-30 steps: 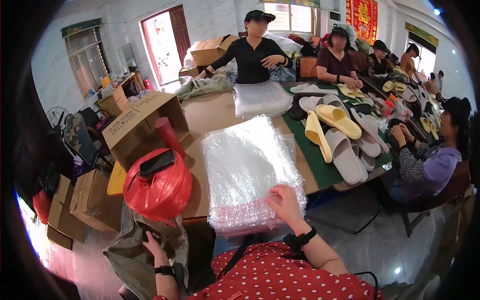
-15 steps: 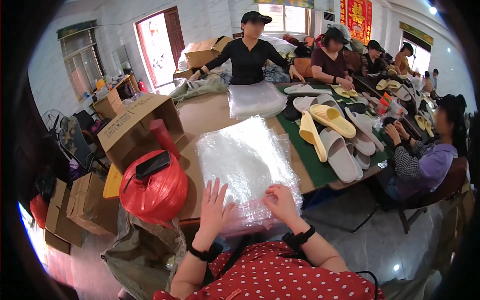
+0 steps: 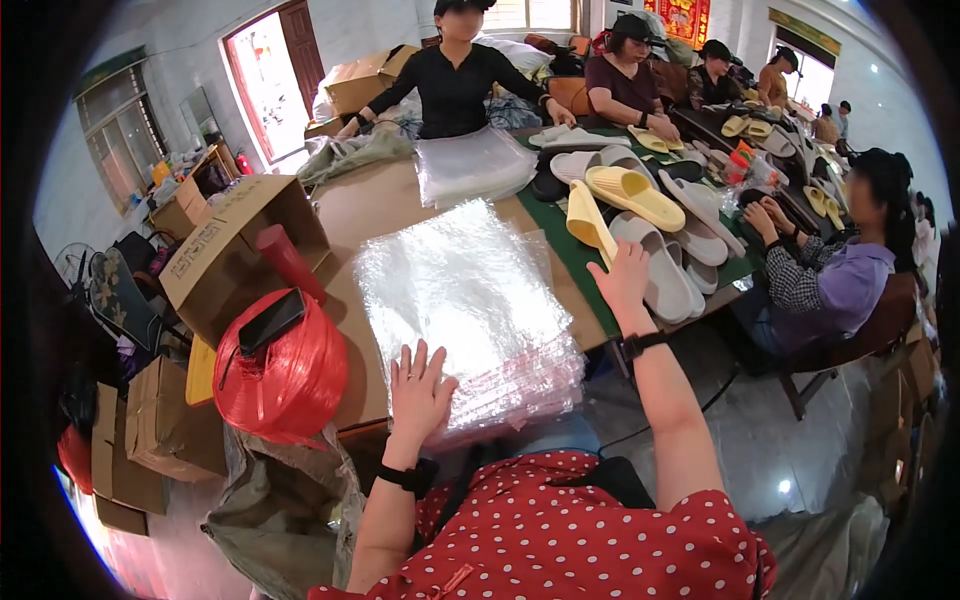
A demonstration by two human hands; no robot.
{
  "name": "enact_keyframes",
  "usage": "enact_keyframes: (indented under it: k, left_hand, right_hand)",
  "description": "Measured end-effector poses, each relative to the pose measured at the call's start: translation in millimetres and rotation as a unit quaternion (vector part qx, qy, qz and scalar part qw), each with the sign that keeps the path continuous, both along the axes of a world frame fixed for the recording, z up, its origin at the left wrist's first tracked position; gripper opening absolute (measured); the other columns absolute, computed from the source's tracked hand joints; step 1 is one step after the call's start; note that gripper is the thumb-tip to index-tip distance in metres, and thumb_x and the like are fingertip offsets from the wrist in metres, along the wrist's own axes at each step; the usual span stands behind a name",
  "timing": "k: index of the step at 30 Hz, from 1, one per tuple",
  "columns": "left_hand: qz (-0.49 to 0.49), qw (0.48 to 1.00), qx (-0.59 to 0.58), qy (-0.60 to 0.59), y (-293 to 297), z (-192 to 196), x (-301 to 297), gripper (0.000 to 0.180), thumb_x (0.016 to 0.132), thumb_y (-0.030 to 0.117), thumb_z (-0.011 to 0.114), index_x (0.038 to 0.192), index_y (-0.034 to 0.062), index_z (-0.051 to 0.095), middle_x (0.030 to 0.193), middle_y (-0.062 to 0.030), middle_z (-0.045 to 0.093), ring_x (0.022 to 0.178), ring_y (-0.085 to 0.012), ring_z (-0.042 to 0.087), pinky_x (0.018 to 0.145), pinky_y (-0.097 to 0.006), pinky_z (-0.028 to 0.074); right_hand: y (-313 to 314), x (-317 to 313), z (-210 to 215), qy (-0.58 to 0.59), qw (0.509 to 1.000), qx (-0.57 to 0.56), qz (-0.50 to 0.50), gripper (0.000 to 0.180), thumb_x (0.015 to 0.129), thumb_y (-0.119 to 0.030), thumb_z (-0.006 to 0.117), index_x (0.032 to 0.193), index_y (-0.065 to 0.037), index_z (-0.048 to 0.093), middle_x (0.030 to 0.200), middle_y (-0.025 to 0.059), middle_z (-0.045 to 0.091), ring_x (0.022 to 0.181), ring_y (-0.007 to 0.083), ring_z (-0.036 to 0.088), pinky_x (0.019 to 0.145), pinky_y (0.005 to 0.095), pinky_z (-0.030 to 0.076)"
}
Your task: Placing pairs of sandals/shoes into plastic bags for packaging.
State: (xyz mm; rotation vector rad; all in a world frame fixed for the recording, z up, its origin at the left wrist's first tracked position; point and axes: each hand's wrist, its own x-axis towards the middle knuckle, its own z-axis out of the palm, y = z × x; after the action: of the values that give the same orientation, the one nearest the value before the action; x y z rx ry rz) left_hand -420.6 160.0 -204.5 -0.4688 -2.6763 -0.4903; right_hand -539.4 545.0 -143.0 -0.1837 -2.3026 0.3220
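Note:
My left hand (image 3: 418, 397) lies flat with fingers spread on the near left part of a stack of clear plastic bags (image 3: 465, 290). The stack has pinkish near edges. At the right, my right hand (image 3: 626, 277) reaches over the table edge with its fingers stretched out. It is at the near end of a yellow slipper (image 3: 590, 222) and a light grey slipper (image 3: 664, 272); whether it touches them I cannot tell. Another yellow slipper (image 3: 634, 197) lies on top of the pile, among several grey ones.
To the left stand a red roll of plastic twine (image 3: 285, 375) with a black phone (image 3: 272, 322) on top, a red cylinder (image 3: 290, 262) and an open cardboard box (image 3: 240, 250). A second bag stack (image 3: 470, 168) lies farther back. Several people work around the table.
My right hand has left the bag stack and moved right and forward to the slippers. My left hand has stayed on the bags. The whole view has shifted.

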Motion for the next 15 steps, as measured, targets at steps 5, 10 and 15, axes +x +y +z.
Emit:
enact_keyframes:
  k: [5, 10, 15]
  left_hand:
    - [0.004, 1.000, 0.003, 0.001, 2, -2, 1, 0.055, 0.094, 0.042, 0.057, 0.142, 0.0171, 0.052, 0.153, -0.0187, 0.040, 0.143, -0.0441, 0.029, 0.117, -0.058, 0.018]
    - [0.009, 1.000, 0.003, 0.002, 2, -3, 4, 0.054, 0.095, 0.043, 0.056, 0.143, 0.0173, 0.052, 0.153, -0.0185, 0.040, 0.143, -0.0438, 0.029, 0.117, -0.057, 0.018]
    - [0.014, 1.000, -0.001, 0.002, 3, -1, 4, 0.055, 0.095, 0.043, 0.055, 0.143, 0.0169, 0.051, 0.153, -0.0187, 0.040, 0.143, -0.0436, 0.029, 0.118, -0.057, 0.018]
  right_hand:
    - [33, -34, -27, -0.107, 0.988, 0.083, -0.077, 0.043, 0.081, -0.034, 0.077, 0.108, -0.005, 0.060, 0.102, 0.0131, 0.060, 0.100, 0.0353, 0.059, 0.080, 0.0453, 0.053]
    - [38, -43, -4, -0.046, 0.993, -0.107, -0.008, 0.035, 0.089, -0.034, 0.067, 0.100, -0.001, 0.064, 0.101, 0.0200, 0.066, 0.094, 0.0401, 0.063, 0.080, 0.0459, 0.052]
    - [23, -35, 36, 0.080, 0.891, -0.403, 0.193, 0.042, 0.094, -0.032, 0.062, 0.110, 0.006, 0.065, 0.092, 0.0144, 0.069, 0.087, 0.0274, 0.065, 0.081, 0.0368, 0.049]
